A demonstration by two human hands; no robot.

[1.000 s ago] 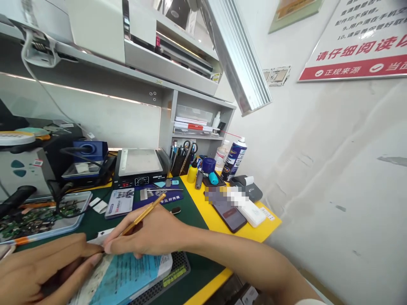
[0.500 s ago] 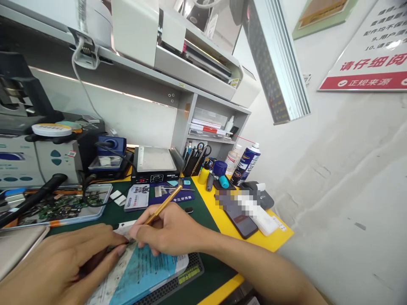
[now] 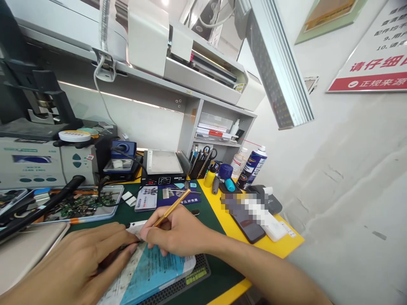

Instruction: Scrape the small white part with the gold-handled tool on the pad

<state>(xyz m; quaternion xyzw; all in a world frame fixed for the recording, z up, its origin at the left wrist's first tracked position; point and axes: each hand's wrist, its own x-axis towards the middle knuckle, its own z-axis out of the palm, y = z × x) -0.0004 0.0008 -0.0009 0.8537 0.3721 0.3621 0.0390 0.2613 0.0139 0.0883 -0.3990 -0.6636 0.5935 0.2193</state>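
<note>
My right hand [image 3: 179,228] holds a slim gold pen-like tool [image 3: 173,206] in a writing grip, its upper end slanting up to the right. The tool's working tip is hidden behind my fingers. Close beside it, my left hand [image 3: 82,258] presses thumb and fingertips together around something small and dark that I cannot make out. Both hands rest over a blue and white printed pack [image 3: 159,271], smudged with dark marks. Beneath the pack lies a dark perforated pad [image 3: 199,271] with a yellow-green label.
At left lie a tray of circuit boards [image 3: 82,207] and a pale flat device [image 3: 32,250]. Behind are a heating plate [image 3: 165,163], a soldering station [image 3: 122,150] and a pen holder [image 3: 200,165]. A phone [image 3: 249,226] and a spray can [image 3: 252,167] are at right.
The whole view has shifted, so the scene sits slightly further right and lower. Both hands keep their grips over the pack, with little visible movement between them.
</note>
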